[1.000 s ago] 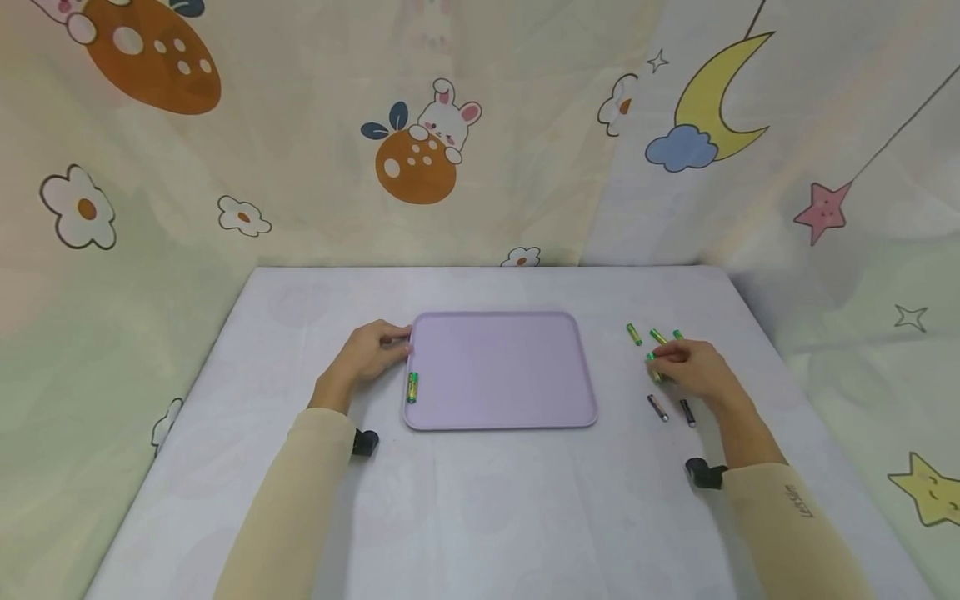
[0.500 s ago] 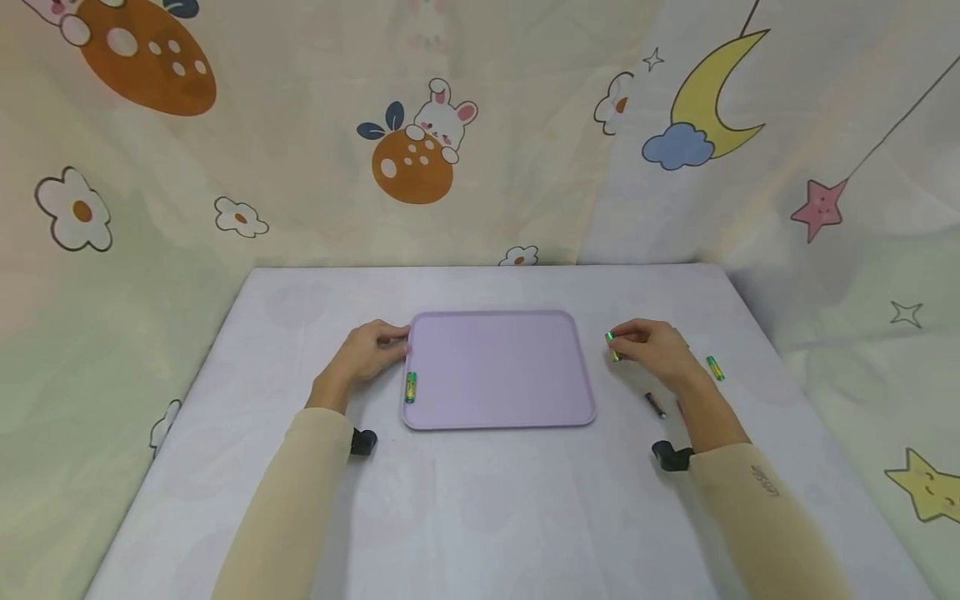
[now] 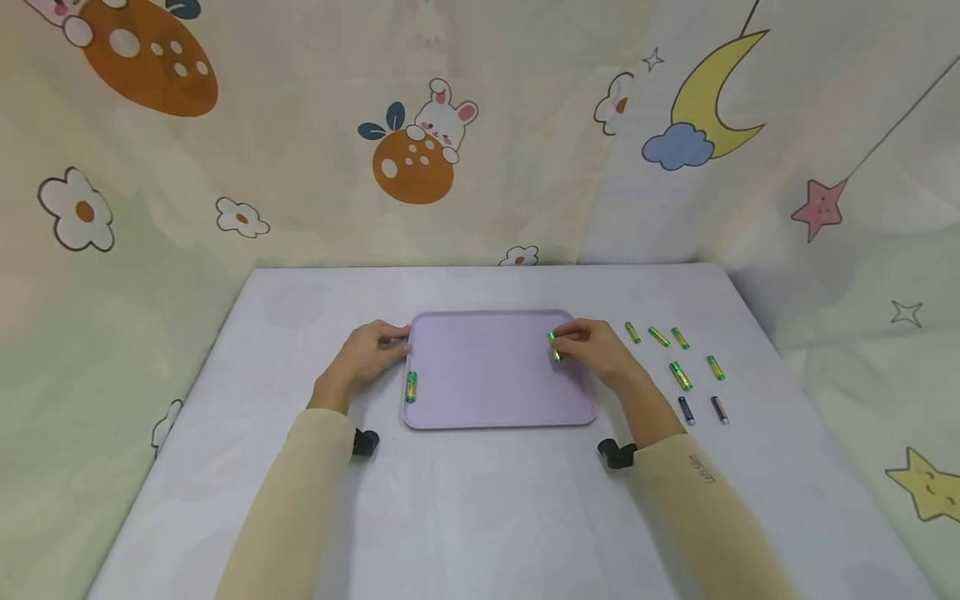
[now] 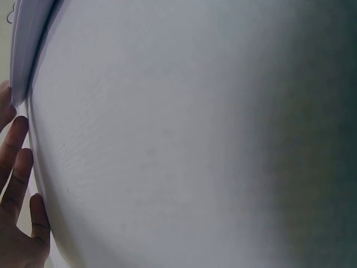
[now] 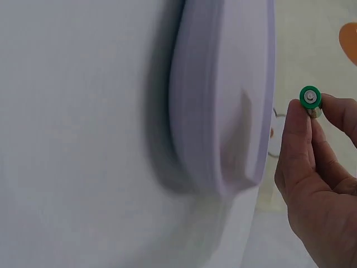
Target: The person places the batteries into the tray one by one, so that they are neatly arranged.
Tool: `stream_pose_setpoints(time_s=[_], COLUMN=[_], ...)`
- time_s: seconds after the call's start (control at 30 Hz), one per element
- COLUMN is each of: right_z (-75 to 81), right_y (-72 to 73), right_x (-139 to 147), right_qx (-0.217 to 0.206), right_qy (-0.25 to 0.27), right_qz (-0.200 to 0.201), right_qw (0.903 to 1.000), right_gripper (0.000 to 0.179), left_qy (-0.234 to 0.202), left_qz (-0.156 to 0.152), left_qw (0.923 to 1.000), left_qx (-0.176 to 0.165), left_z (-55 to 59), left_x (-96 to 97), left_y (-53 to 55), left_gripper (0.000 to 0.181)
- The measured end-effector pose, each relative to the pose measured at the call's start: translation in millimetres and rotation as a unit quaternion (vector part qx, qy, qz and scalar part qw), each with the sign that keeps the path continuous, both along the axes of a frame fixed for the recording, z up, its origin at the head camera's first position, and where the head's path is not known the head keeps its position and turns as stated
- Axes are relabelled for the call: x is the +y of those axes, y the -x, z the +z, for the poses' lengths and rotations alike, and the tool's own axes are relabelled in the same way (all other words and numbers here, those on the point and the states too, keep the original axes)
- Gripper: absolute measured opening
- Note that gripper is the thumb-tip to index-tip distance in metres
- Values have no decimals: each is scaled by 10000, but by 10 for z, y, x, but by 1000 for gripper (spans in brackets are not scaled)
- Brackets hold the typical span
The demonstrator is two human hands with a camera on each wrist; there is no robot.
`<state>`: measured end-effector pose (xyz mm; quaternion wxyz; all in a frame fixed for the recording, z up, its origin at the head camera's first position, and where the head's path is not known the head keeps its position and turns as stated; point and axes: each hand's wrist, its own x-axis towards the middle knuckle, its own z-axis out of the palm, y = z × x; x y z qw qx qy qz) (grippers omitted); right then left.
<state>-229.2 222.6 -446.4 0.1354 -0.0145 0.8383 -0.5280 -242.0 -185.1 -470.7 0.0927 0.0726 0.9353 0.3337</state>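
A shallow lilac tray (image 3: 487, 371) lies on the table, with one green-and-gold battery (image 3: 411, 387) along its left side. My left hand (image 3: 369, 352) rests at the tray's left rim, fingertips right at the edge. In the left wrist view its fingers (image 4: 17, 176) look fairly straight, near the tray's corner (image 4: 30, 50). Over the tray's right part, my right hand (image 3: 596, 348) pinches another green battery (image 3: 555, 347) between thumb and fingers. The right wrist view shows this battery (image 5: 310, 97) end-on, its terminal facing the camera.
Right of the tray lie several green-and-gold batteries (image 3: 680, 376). Nearer the front are two dark batteries, one (image 3: 686, 410) on the left and one (image 3: 719, 409) on the right. A printed cloth backdrop (image 3: 300, 125) stands behind the table.
My right hand has picked up a green battery from the group on the right and carried it left, over the tray. The left hand stays at the tray's rim.
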Motion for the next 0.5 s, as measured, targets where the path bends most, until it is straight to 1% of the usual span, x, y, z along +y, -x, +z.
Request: stream_pose_setpoints(time_s=[0.1,0.2,0.33,0.5], right_z=[-32,-72,-126,-174], right_y=[-2,-1,-7,-16], right_x=[-147,-313,-547,-813], right_qx=[-17,34,70,-62], right_qy=[22,-59,-162,-66], right_qz=[-14,96,359,576], right_qw=[10000,9999,9992,9983], right_gripper=[34,32,29,27], left_qy=[29,53,77,12], left_qz=[-19,-22,-11,27], left_qw=[10000,10000,10000,10000], left_qx=[-7,-2,13,-18], left_z=[7,9,9,0], left_x=[4,2,2,29], left_y=[14,31,44,28], left_gripper=[46,46,46,45])
